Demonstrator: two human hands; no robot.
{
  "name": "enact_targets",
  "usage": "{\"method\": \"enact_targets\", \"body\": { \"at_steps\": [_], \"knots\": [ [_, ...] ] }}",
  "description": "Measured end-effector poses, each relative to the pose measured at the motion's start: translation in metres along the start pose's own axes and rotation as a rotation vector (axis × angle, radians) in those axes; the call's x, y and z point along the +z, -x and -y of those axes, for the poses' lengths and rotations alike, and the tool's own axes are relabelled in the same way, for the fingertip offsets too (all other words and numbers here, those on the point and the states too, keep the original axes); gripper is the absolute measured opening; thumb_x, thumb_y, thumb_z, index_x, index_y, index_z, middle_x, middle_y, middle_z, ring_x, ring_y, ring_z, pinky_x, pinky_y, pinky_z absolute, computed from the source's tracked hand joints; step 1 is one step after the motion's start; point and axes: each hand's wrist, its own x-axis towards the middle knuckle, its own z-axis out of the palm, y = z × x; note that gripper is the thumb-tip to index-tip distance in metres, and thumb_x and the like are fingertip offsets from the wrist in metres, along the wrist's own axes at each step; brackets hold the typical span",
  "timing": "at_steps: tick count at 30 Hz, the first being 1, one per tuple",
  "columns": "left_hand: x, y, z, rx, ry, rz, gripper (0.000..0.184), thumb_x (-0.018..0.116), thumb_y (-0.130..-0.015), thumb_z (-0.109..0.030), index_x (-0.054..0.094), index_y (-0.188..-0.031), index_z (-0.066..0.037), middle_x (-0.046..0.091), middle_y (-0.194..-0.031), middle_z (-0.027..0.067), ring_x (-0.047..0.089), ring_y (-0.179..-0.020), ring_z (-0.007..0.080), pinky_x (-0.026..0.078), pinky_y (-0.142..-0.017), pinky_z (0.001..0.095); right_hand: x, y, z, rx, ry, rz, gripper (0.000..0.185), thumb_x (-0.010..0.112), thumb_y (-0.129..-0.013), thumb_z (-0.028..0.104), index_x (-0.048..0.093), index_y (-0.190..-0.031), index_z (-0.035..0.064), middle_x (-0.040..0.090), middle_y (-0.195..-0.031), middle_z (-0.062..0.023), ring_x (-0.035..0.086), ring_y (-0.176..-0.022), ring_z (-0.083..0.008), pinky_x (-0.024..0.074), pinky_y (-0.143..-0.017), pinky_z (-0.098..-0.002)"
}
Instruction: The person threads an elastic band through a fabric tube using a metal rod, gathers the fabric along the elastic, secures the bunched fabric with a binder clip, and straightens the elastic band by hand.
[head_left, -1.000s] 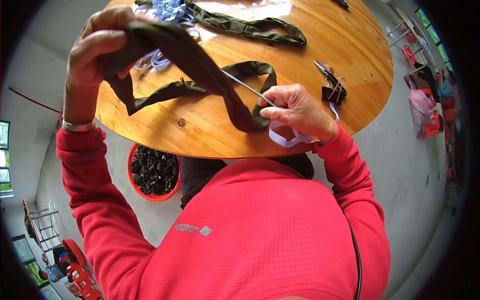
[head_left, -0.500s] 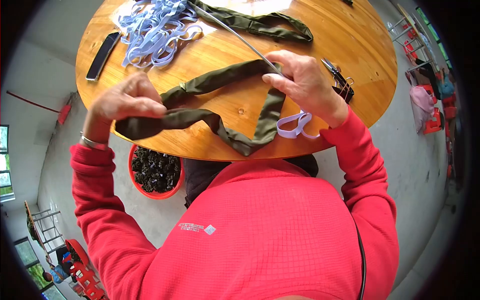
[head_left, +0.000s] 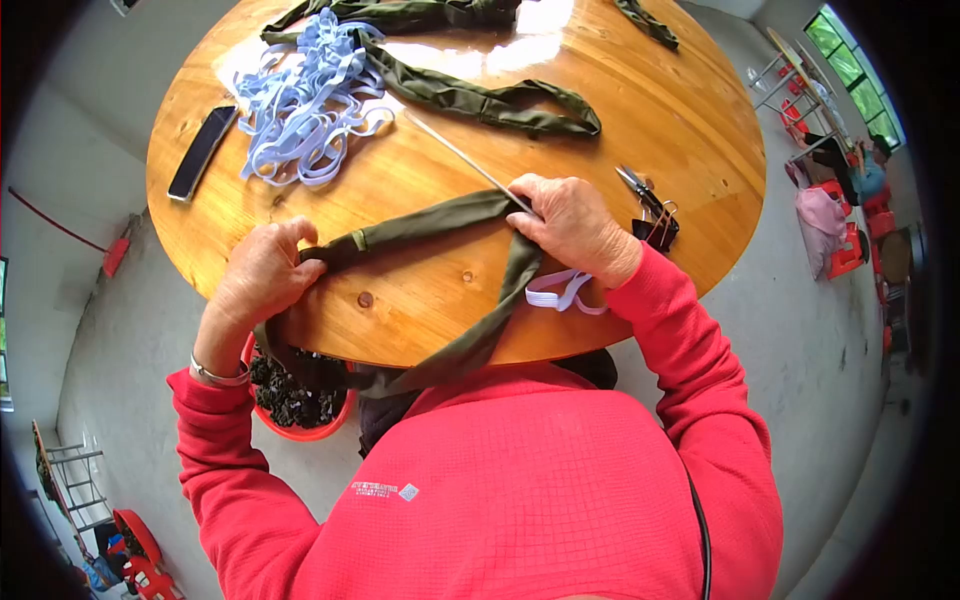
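A dark green fabric strip (head_left: 440, 222) runs between my hands, its other stretch looping down over the table's near edge. My left hand (head_left: 265, 272) is closed, pinching one end of the upper stretch near a small yellowish mark. At the opposite end, my right hand (head_left: 578, 225) is closed round a thin metal rod (head_left: 455, 150) and the strip together. The rod points up and left across the table; whether it enters the fabric is hidden by my fingers. A loop of pale elastic band (head_left: 560, 290) lies just below my right hand.
On the round wooden table (head_left: 690, 130) lie a pile of light blue elastic (head_left: 310, 110), a phone (head_left: 203, 152), small scissors (head_left: 640, 188), a black binder clip (head_left: 657, 230) and more green strips (head_left: 480, 100). A red basin (head_left: 300, 432) of dark scraps stands below.
My left hand has gripped the strip's upper stretch after holding the lower one. That lower stretch has dropped over the table edge. The view has shifted, showing more of the table's far side.
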Motion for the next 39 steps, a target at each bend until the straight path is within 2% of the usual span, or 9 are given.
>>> {"method": "enact_targets", "body": {
  "at_steps": [5, 10, 11, 13, 15, 17, 21, 26, 39],
  "knots": [
    [-0.004, -0.007, 0.006, 0.039, -0.071, -0.025, 0.009, 0.057, -0.071, -0.008, 0.063, -0.077, -0.004, 0.061, -0.072, 0.0188, 0.061, -0.073, 0.0359, 0.048, -0.064, 0.0411, -0.004, 0.000, 0.003, -0.010, -0.144, 0.004, 0.010, 0.063, -0.074, 0.009, 0.057, -0.078, 0.0018, 0.055, -0.064, -0.0155, 0.055, -0.055, -0.0268, 0.0431, -0.053, -0.0341],
    [-0.100, -0.029, 0.015, 0.319, 0.172, -0.496, 0.011, 0.054, -0.073, 0.005, 0.058, -0.079, -0.002, 0.048, -0.055, 0.0081, 0.049, -0.051, 0.0131, 0.041, -0.051, 0.0271, -0.020, -0.010, 0.053, 0.051, -0.579, -0.071, 0.007, 0.061, -0.081, 0.003, 0.057, -0.076, 0.0016, 0.035, -0.055, 0.0098, 0.030, -0.051, 0.0014, 0.0236, -0.044, -0.0203],
    [-0.122, -0.036, 0.015, 0.432, -0.012, -0.576, 0.011, 0.054, -0.078, 0.006, 0.057, -0.083, -0.004, 0.049, -0.058, -0.0032, 0.045, -0.052, 0.0061, 0.037, -0.047, 0.0217, -0.020, -0.012, 0.057, 0.041, -0.597, -0.088, 0.006, 0.061, -0.081, 0.003, 0.057, -0.077, 0.0017, 0.036, -0.055, 0.0097, 0.030, -0.051, 0.0011, 0.0239, -0.044, -0.0204],
    [-0.145, -0.034, -0.019, 0.358, -0.287, -0.635, 0.019, 0.056, -0.081, 0.004, 0.059, -0.098, -0.005, 0.058, -0.073, -0.0002, 0.052, -0.063, 0.0076, 0.042, -0.054, 0.0221, -0.020, -0.012, 0.065, 0.027, -0.640, -0.115, 0.006, 0.062, -0.081, 0.003, 0.057, -0.078, 0.0018, 0.036, -0.055, 0.0094, 0.030, -0.050, 0.0006, 0.0245, -0.044, -0.0205],
    [-0.116, -0.052, -0.028, 0.566, 0.429, -0.572, 0.035, 0.055, -0.085, 0.000, 0.054, -0.118, -0.008, 0.062, -0.085, 0.0023, 0.055, -0.066, 0.0091, 0.044, -0.054, 0.0207, -0.023, -0.007, 0.059, 0.096, -0.647, -0.074, 0.006, 0.062, -0.081, 0.004, 0.057, -0.078, 0.0018, 0.040, -0.055, 0.0093, 0.033, -0.050, 0.0011, 0.0255, -0.043, -0.0197],
    [-0.078, -0.070, -0.019, 0.667, 0.629, -0.508, 0.045, 0.055, -0.087, -0.004, 0.045, -0.130, -0.008, 0.064, -0.093, 0.0045, 0.059, -0.070, 0.0098, 0.046, -0.054, 0.0197, -0.016, 0.004, 0.044, 0.221, -0.720, -0.037, 0.006, 0.062, -0.081, 0.004, 0.057, -0.079, 0.0018, 0.043, -0.056, 0.0090, 0.035, -0.050, 0.0015, 0.0260, -0.043, -0.0193],
    [0.008, -0.054, -0.023, 0.113, 1.221, -0.119, 0.027, 0.054, -0.089, -0.015, 0.056, -0.111, 0.000, 0.065, -0.092, 0.0131, 0.067, -0.072, 0.0217, 0.055, -0.057, 0.0259, -0.024, 0.031, 0.035, 0.506, -0.867, 0.133, 0.007, 0.060, -0.083, 0.006, 0.056, -0.080, 0.0008, 0.045, -0.052, 0.0059, 0.038, -0.043, -0.0020, 0.0300, -0.039, -0.0219],
    [0.054, -0.054, -0.046, -0.014, 1.755, 0.289, 0.039, 0.049, -0.092, -0.023, 0.044, -0.115, 0.009, 0.058, -0.110, 0.0244, 0.062, -0.095, 0.0365, 0.055, -0.072, 0.0383, -0.022, 0.047, 0.042, 0.453, -0.760, 0.079, 0.009, 0.061, -0.083, 0.007, 0.054, -0.080, 0.0010, 0.042, -0.048, 0.0049, 0.036, -0.042, -0.0022, 0.0299, -0.039, -0.0217],
    [0.043, -0.104, -0.080, -0.252, 1.466, 0.409, 0.032, 0.063, -0.085, -0.034, 0.059, -0.088, -0.002, 0.064, -0.070, 0.0074, 0.062, -0.051, 0.0163, 0.050, -0.042, 0.0254, -0.022, 0.061, 0.060, -0.080, -0.379, 0.008, 0.014, 0.066, -0.074, 0.004, 0.055, -0.083, 0.0037, 0.054, -0.062, -0.0123, 0.058, -0.055, -0.0275, 0.0452, -0.048, -0.0327]
  ]
}}
